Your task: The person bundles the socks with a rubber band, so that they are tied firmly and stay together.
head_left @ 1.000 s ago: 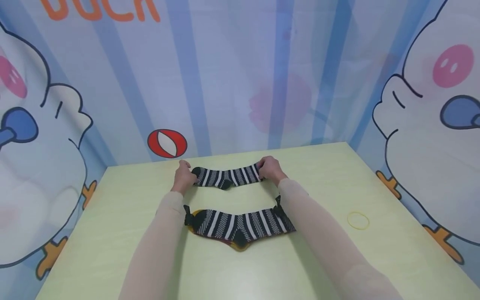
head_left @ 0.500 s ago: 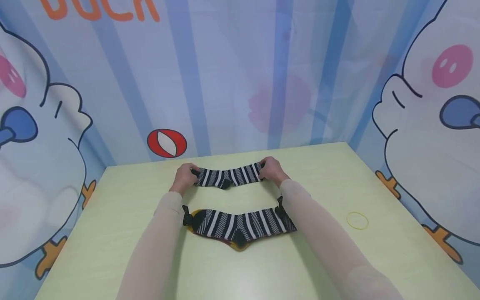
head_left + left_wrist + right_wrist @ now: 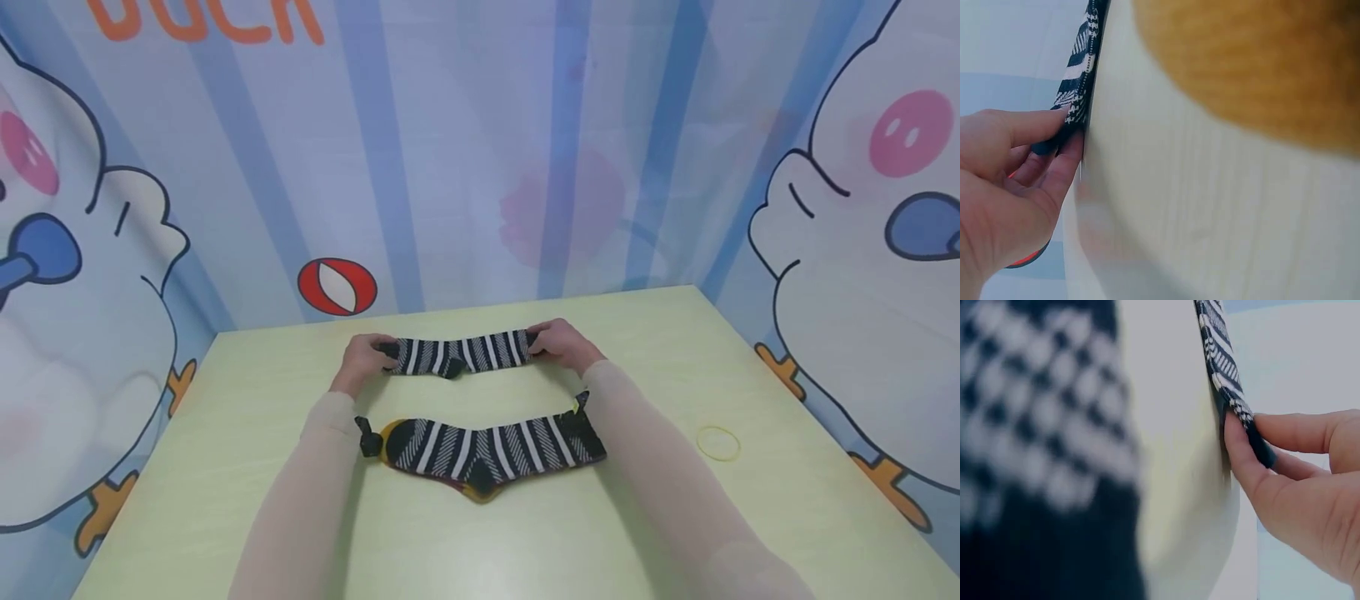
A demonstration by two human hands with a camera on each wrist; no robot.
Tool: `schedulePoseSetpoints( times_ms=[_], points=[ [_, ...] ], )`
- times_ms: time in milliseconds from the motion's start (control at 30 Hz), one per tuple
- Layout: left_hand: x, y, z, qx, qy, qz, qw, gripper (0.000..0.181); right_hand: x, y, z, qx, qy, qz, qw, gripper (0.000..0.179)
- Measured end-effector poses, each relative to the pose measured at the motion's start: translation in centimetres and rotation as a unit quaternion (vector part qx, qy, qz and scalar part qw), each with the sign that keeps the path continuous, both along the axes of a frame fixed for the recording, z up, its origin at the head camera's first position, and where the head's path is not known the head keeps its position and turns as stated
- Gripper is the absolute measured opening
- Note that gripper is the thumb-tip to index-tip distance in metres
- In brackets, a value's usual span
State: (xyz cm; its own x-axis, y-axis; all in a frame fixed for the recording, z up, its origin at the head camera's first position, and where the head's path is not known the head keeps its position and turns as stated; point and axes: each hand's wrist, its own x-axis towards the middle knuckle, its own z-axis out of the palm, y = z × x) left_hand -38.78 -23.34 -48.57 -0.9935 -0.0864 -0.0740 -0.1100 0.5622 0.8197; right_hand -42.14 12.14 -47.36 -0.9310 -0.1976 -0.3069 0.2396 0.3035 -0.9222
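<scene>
A black-and-white striped sock (image 3: pixel 465 354) lies stretched sideways toward the back of the pale table, its dark heel facing me. My left hand (image 3: pixel 362 360) pinches its dark toe end; in the left wrist view the thumb is on one side of the sock (image 3: pixel 1075 81) and fingers on the other. At the cuff end, my right hand (image 3: pixel 564 343) pinches the dark edge between thumb and fingers, as the right wrist view shows on the sock (image 3: pixel 1225 365). Nearer me lies a stack of socks (image 3: pixel 495 454), a matching striped one on top, with mustard and dark red edges showing beneath.
A thin yellow rubber band (image 3: pixel 718 443) lies on the table (image 3: pixel 225 467) to the right. Printed curtains (image 3: pixel 465 167) with cartoon birds stand along the back and both sides. A small dark wrist device (image 3: pixel 369 439) overlaps the stack's left end.
My left hand has come over the toe end and now covers more of it. My right hand has shifted slightly right with the cuff. The sock stack and rubber band stay put.
</scene>
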Motion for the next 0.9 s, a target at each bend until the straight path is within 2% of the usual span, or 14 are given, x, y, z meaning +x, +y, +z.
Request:
schedulePoseSetpoints(
  times_ms=[100, 300, 400, 567, 733, 900],
  points=[
    [0.3, -0.1, 0.2, 0.011, -0.009, 0.007, 0.9999, 0.046, 0.2, 0.4, 0.3, 0.011, -0.015, 0.006, 0.9998, 0.059],
    [0.8, -0.1, 0.8, 0.031, -0.009, 0.010, 0.9994, 0.046, 0.7, 1.2, 0.5, 0.014, -0.017, 0.017, 0.9996, 0.061],
    [1.0, -0.1, 0.9, 0.051, -0.010, 0.006, 0.9986, 0.046, 1.1, 1.6, 0.6, 0.008, -0.016, 0.020, 0.9996, 0.061],
    [1.7, -0.4, 1.2, 0.069, -0.014, -0.017, 0.9974, 0.048, 2.2, 2.1, 1.2, -0.020, -0.006, 0.029, 0.9994, 0.063],
    [2.7, -0.8, 2.6, 0.086, -0.012, -0.046, 0.9951, 0.049, 3.7, 2.8, 2.5, -0.049, 0.015, 0.041, 0.9979, 0.065],
    [3.7, -0.6, 4.0, 0.145, -0.012, -0.064, 0.9872, 0.052, 5.2, 3.7, 3.6, -0.070, 0.033, 0.052, 0.9957, 0.065]
  ],
)
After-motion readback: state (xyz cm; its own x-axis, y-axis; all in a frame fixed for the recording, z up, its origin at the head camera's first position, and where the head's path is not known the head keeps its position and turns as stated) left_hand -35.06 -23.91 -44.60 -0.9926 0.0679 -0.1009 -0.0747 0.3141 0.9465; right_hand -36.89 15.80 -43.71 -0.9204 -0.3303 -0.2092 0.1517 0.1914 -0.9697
